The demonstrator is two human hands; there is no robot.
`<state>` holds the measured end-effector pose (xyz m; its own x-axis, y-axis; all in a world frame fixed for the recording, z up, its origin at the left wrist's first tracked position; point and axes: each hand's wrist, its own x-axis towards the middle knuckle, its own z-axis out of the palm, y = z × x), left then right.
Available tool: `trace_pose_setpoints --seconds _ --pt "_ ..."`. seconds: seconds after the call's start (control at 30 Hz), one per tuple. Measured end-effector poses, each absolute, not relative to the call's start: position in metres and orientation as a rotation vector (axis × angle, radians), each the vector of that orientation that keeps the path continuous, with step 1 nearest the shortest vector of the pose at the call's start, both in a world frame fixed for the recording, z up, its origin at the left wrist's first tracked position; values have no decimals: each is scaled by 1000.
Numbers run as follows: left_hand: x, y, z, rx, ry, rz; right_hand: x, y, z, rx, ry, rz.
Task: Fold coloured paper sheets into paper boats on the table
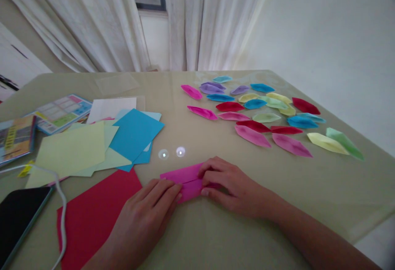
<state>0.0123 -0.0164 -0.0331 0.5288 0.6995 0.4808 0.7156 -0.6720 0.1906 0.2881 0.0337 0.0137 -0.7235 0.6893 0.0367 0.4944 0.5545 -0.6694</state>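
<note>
folded pink paper [185, 179] flat on table.

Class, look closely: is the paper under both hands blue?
No: the folded paper pressed under the left hand and right hand is pink.

Both arms are bare and come in from the near side. The left hand [148, 208] lies low and flat, palm down, with its fingers stretched forward and close together. The right hand [230, 185] comes in from the right, palm down, with its fingers bent and curled. The fingertips of both hands are near each other.
</note>
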Motion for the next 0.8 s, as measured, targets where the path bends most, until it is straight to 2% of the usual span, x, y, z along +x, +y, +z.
trace_pose_setpoints --seconds 0.27,0.57,0.8 --pt "9 -24 -41 -2777 -1300 -677 282 33 0 -1188 -2382 834" --pt "2 -34 -49 -2797 -1271 -444 282 36 -10 -1175 -2325 750" --pt "3 -35 -47 -2801 -1210 -474 279 36 -12 -1206 -2352 688"
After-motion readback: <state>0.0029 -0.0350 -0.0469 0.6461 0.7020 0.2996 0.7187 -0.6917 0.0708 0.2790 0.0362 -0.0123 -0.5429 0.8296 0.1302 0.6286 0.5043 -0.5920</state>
